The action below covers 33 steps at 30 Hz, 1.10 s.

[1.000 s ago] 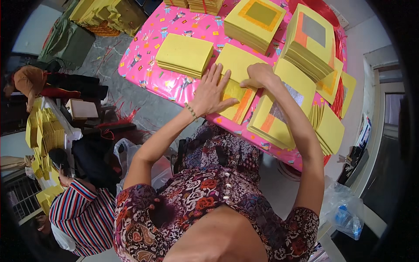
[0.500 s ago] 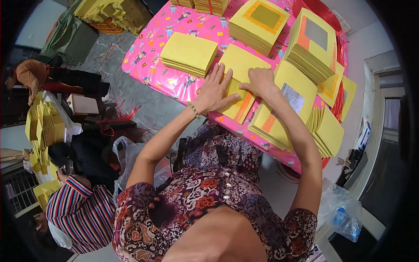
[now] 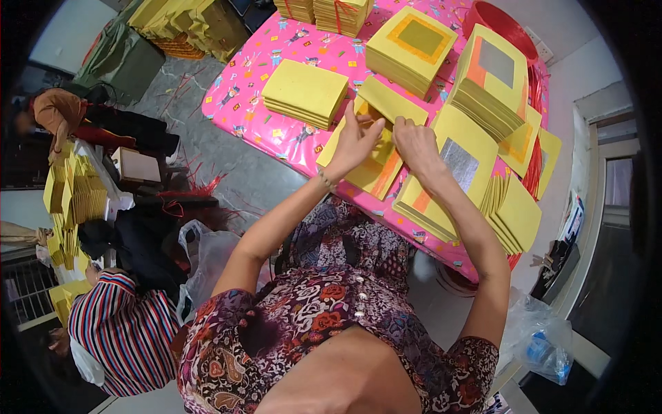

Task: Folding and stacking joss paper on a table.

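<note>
In front of me on the table lies a yellow paper sheet (image 3: 376, 181) with an orange band, looking like joss paper. Its far part is raised and bent over toward me, leaving a gap beneath the flap. My left hand (image 3: 355, 143), with a beaded bracelet on the wrist, has bent fingers at the flap's left side. My right hand (image 3: 418, 148) grips the right side of the flap with curled fingers; its fingertips are partly hidden. Left of the sheet is a folded yellow stack (image 3: 307, 90). By my right forearm lies a yellow stack with a silver patch (image 3: 460, 164).
The table has a pink patterned cover (image 3: 255, 76). Taller yellow paper stacks (image 3: 410, 52) and a red basin (image 3: 507, 27) stand farther back. Red strings (image 3: 534, 162) hang at the right. On the left, a person in a striped shirt (image 3: 124, 334) sits beside more yellow paper.
My left hand has gone from lying flat on the paper to bent fingers at its flap. The sheet's far part has come up and folded toward me; my right fingers have curled onto it.
</note>
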Available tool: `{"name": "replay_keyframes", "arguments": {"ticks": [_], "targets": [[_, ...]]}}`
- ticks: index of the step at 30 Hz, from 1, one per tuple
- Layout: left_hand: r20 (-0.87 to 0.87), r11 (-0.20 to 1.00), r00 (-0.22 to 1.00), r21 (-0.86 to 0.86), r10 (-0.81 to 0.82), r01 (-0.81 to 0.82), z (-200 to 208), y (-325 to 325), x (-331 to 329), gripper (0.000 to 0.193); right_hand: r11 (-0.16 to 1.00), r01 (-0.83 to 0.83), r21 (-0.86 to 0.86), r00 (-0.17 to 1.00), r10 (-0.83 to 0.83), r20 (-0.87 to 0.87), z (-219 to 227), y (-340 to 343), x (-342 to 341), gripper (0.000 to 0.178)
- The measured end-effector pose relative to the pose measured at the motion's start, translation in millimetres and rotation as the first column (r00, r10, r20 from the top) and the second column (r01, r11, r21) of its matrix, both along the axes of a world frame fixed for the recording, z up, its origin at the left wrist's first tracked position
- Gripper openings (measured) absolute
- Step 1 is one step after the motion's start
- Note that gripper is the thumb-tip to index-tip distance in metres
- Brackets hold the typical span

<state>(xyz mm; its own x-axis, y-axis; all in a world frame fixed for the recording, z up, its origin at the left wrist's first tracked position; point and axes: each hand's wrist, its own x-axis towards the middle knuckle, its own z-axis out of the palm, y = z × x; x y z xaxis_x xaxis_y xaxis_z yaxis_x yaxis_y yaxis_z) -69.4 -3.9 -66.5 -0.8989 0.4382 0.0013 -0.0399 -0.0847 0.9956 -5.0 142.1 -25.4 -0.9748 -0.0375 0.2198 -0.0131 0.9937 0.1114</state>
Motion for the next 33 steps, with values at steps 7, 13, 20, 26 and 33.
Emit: {"name": "replay_keyframes", "arguments": {"ticks": [7,13,20,26,33], "targets": [[-0.027,0.998,0.998,0.038,0.049,-0.048,19.8,19.5,-19.2,0.066,0.984,0.059,-0.17,0.997,-0.048,0.066,22.6,-12.9,10.4,0.018],[0.024,0.938,0.993,0.325,0.116,-0.117,55.0,-7.3,-33.4,0.064,0.885,-0.022,-0.465,0.943,-0.136,-0.303,40.3,12.9,-10.3,0.051],[0.029,0.953,0.988,0.261,0.151,-0.153,72.7,-63.0,-71.9,0.063,-0.011,0.199,-0.98,0.977,-0.076,0.2,23.9,15.2,-73.8,0.049],[-0.384,0.919,0.877,-0.145,0.288,-0.365,42.8,-105.8,-113.8,0.055,-0.032,0.163,-0.986,0.986,-0.027,0.163,-6.5,-8.2,-124.7,0.046],[-0.341,0.872,0.901,-0.31,0.27,-0.378,13.8,-125.6,-131.5,0.056,0.18,0.193,-0.965,0.981,-0.055,0.186,-32.0,-23.5,-154.8,0.047]]}}
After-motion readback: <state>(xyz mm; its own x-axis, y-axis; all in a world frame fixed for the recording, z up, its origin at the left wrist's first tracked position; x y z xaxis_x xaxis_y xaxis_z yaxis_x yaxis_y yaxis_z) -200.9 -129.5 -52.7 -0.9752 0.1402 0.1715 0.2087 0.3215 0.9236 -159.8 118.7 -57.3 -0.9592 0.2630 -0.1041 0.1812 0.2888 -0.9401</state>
